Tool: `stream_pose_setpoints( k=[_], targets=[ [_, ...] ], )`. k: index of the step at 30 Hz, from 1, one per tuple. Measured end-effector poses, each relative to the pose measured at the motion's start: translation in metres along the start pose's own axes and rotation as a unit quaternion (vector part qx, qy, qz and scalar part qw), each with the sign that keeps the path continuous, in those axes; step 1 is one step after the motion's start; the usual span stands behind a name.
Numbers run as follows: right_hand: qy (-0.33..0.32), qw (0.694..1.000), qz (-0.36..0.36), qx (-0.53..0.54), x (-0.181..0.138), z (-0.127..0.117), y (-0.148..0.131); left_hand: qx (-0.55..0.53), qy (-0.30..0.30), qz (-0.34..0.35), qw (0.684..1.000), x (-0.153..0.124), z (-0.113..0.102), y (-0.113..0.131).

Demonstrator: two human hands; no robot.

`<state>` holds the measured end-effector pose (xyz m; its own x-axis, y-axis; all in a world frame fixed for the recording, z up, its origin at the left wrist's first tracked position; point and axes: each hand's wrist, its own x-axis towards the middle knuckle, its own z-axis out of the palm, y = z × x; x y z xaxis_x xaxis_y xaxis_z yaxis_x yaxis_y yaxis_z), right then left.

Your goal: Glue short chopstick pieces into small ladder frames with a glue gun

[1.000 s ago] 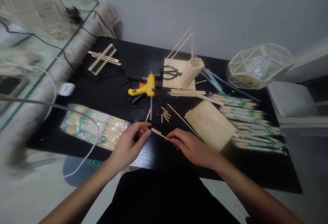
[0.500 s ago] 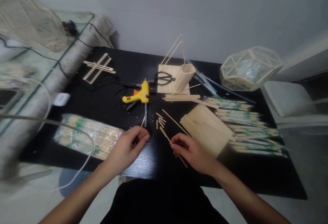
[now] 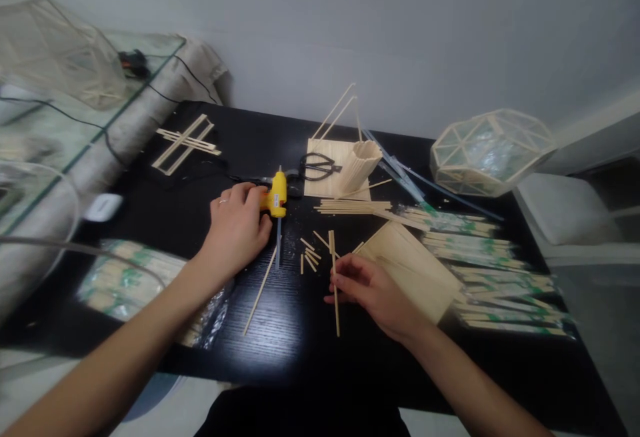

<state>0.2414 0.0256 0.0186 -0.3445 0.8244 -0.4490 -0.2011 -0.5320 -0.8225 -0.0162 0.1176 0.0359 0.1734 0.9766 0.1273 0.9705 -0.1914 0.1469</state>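
Observation:
My left hand (image 3: 237,227) reaches over the black table (image 3: 280,350) and closes round the handle of the yellow glue gun (image 3: 277,195), whose clear glue stick points toward me. My right hand (image 3: 373,290) pinches a thin wooden stick (image 3: 334,281) that runs nearly straight away from me. A second long stick (image 3: 260,290) lies loose on the table between the hands. Several short cut stick pieces (image 3: 309,257) lie just beyond my right hand.
A flat wooden panel (image 3: 410,269) lies right of my right hand, beside wrapped chopsticks (image 3: 480,257). Black scissors (image 3: 320,165) rest on a stick board (image 3: 333,183) further back. A stick-framed polyhedron (image 3: 493,150) stands at back right. A bag of chopsticks (image 3: 125,280) lies at left.
My left hand let go of its stick, which now lies on the table, and moved forward onto the glue gun. My right hand turned its stick to point away from me.

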Motion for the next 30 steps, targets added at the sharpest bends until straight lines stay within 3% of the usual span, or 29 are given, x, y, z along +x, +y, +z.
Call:
stream_pose_setpoints(
  k=[8,13,19,23,27,30],
  targets=[
    [-0.003,1.0,-0.017,0.005,0.004,-0.005,0.006,-0.025,-0.005,-0.004,1.0,0.0,0.022,-0.011],
    [-0.019,1.0,-0.012,0.016,0.005,-0.004,0.01,-0.063,-0.021,-0.012,0.998,0.006,0.025,-0.015],
    [-0.019,1.0,-0.005,-0.001,0.006,-0.004,0.01,-0.159,0.045,-0.017,0.986,0.001,0.016,-0.016],
    [-0.025,1.0,-0.013,0.008,0.008,-0.004,0.01,-0.315,0.037,-0.046,0.947,-0.006,0.009,-0.012],
    [-0.03,0.999,-0.016,0.018,0.009,-0.005,0.01,-0.491,-0.074,-0.072,0.865,-0.01,0.003,-0.012],
    [-0.034,0.999,-0.02,0.023,0.009,-0.006,0.011,-0.556,-0.125,-0.078,0.818,-0.011,0.0,-0.016]
  ],
)
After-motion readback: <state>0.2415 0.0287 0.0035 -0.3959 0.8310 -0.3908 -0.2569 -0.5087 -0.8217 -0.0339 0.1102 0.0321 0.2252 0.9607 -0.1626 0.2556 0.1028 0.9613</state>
